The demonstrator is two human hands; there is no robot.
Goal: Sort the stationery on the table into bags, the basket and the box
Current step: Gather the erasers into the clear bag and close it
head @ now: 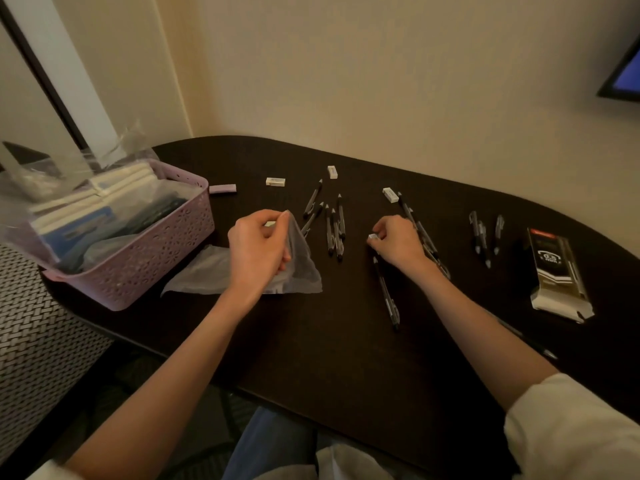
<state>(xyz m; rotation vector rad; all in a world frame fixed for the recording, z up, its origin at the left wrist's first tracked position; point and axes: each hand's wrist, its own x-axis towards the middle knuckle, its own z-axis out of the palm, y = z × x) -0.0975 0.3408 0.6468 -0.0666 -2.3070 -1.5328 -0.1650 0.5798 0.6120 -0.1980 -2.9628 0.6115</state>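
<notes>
My left hand (258,249) pinches the upper edge of a clear plastic bag (301,268) and holds it up off the dark table (311,341). My right hand (398,244) pinches a small white eraser (374,236) just above the table. Three more white erasers lie farther back: one (275,181), one (332,171) and one (390,195). Several black pens (334,230) lie between my hands, another pen (386,292) below my right hand, and more pens (485,237) to the right.
A lilac perforated basket (149,258) at the left holds bagged notebooks and stationery. A second plastic bag (201,271) lies flat beside it. A black pen box (557,271) lies at the right. A small lilac piece (223,188) lies behind the basket.
</notes>
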